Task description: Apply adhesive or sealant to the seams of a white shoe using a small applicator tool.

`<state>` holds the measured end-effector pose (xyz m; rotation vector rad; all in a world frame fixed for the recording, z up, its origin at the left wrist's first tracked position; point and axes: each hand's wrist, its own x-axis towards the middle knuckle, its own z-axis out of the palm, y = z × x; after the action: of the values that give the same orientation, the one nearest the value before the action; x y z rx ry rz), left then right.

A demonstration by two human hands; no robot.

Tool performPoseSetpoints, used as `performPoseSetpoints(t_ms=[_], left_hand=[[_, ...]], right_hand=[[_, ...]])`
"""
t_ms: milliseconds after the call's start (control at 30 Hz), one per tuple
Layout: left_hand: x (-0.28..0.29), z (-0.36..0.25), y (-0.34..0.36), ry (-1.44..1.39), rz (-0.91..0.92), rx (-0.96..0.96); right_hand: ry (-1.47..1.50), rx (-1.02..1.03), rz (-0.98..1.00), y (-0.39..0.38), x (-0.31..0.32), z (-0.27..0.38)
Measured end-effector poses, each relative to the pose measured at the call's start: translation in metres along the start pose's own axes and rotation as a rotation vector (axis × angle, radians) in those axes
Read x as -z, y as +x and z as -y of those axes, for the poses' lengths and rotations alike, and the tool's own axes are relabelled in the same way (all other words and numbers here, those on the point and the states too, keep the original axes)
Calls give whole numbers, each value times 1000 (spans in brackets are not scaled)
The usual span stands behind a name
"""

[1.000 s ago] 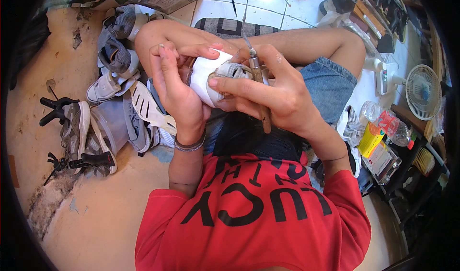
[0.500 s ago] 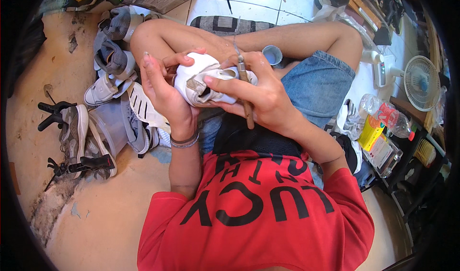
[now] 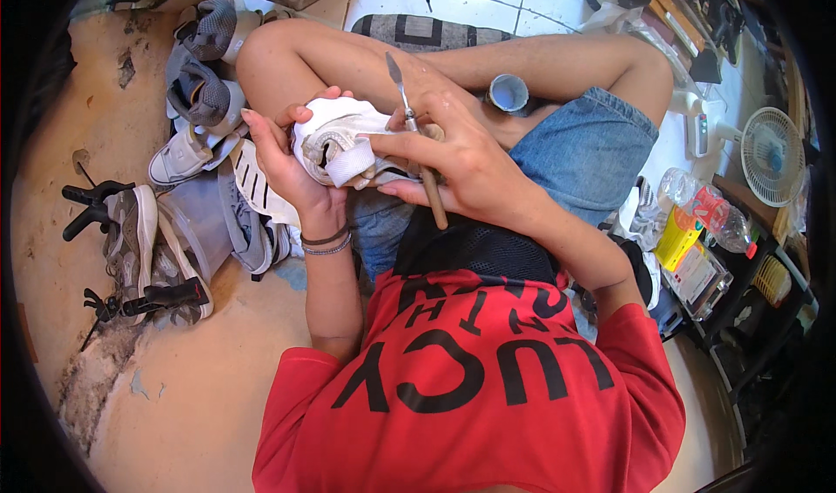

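A white shoe (image 3: 326,125) is held above my crossed legs, its opening turned toward me with a pale strap or tongue folded out. My left hand (image 3: 292,175) wraps round its left side, fingers curled over the far edge. At its right side my right hand (image 3: 475,158) grips the shoe too, the thumb and index finger on either side of the near part. Tucked in that same hand is a small spatula (image 3: 433,199) with a wooden handle; its narrow metal blade points away from me. The right hand hides part of the shoe.
A small cup (image 3: 508,94) of pale liquid stands by my right leg. Several shoes (image 3: 209,101) and black clamps (image 3: 91,205) lie at left. At right are a white fan (image 3: 772,156), a plastic bottle (image 3: 727,232) and a yellow pack (image 3: 677,242). A patterned cushion (image 3: 418,31) lies beyond my legs.
The shoe has turned in my hands and moved slightly left, so its opening and pale strap now show more. The spatula has tilted with my right hand, its blade now plainly visible.
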<state>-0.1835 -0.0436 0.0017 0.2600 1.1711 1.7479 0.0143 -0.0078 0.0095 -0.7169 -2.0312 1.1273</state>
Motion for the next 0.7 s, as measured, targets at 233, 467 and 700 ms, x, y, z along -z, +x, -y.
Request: performPoseSetpoints(t_ms=[233, 467, 700], left_hand=[[3, 6, 12, -72, -75, -93], [24, 7, 35, 394, -97, -502], [42, 8, 47, 331, -88, -477]], right_hand=[[-242, 25, 110, 14, -6, -3], [-142, -26, 129, 34, -14, -19], [158, 85, -70, 34, 52, -47]])
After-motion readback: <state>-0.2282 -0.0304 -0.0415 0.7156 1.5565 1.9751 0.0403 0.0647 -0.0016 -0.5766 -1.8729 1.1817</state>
